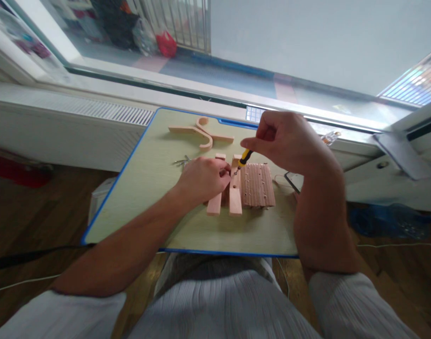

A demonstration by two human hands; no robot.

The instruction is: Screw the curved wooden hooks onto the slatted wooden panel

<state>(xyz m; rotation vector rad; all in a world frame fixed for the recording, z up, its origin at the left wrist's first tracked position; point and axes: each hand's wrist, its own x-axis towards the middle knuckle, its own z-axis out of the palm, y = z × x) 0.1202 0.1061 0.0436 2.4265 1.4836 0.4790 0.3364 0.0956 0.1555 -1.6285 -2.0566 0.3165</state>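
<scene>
My right hand [281, 141] is closed around the handle of a yellow and black screwdriver [244, 157], tilted with its tip down. The tip meets a small screw at a light wooden strip [235, 202], which has a hole lower down. My left hand [206, 176] has its fingers bent together against the near side of that strip; whatever they pinch is hidden. A second wooden strip [214, 205] lies under this hand. Right of the strips is a ridged brown wooden panel [259, 186] with several holes and screw ends.
Two curved wooden hooks [201, 133] lie crossed at the back of the blue-edged table [131, 202]. Several loose screws [182, 161] sit left of my left hand. A phone-like object [293, 181] is at the right edge. Behind stand a radiator [77, 110] and a window.
</scene>
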